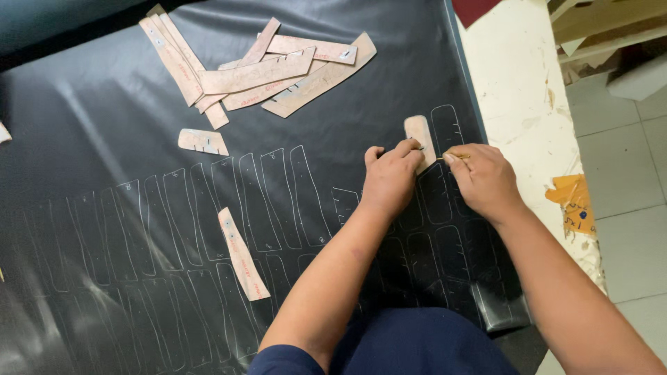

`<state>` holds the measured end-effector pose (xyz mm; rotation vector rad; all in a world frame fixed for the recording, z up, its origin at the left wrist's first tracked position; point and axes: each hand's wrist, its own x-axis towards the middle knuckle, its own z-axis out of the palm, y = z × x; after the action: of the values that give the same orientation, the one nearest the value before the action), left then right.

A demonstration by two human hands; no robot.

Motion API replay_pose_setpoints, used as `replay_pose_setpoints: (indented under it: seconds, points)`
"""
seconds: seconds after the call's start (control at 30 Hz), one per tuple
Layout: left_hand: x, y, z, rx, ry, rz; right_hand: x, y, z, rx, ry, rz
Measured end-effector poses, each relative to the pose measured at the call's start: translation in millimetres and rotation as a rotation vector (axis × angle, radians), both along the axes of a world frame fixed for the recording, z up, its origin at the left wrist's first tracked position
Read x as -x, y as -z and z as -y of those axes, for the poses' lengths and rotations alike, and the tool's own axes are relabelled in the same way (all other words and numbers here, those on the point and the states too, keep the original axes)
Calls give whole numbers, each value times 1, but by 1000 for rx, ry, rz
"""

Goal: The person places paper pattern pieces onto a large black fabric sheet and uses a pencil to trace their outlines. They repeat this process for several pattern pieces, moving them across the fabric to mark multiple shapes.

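A large black leather sheet (104, 139) covers the table, marked with several pale traced outlines. My left hand (390, 179) presses a small tan cardboard template (420, 133) flat on the sheet near its right edge. My right hand (485, 179) holds a thin pen-like marking tool (455, 157) with its tip against the template's lower right side. Both forearms reach in from the bottom of the view.
A pile of tan cardboard templates (257, 69) lies at the top middle. One short template (202, 141) and one long narrow template (242, 254) lie apart on the sheet. The white table edge (517, 90) runs along the right, with tiled floor (625, 173) and an orange scrap (574, 201) beyond.
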<state>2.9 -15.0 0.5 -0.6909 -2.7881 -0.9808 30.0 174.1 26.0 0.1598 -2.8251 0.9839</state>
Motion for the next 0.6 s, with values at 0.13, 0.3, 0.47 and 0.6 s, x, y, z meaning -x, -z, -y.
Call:
replay_pose_setpoints:
  seconds: [0.13, 0.3, 0.47, 0.6]
  points:
    - [0, 0, 4, -50, 0, 21, -8, 0, 5, 31, 35, -8]
    - [2, 3, 10, -175, 8, 89, -19, 1, 20, 81, -40, -83]
    - [4, 7, 12, -194, 3, 95, -18, -5, 22, 171, 10, 37]
    - [1, 7, 13, -233, 7, 94, -2, -6, 20, 260, 110, 85]
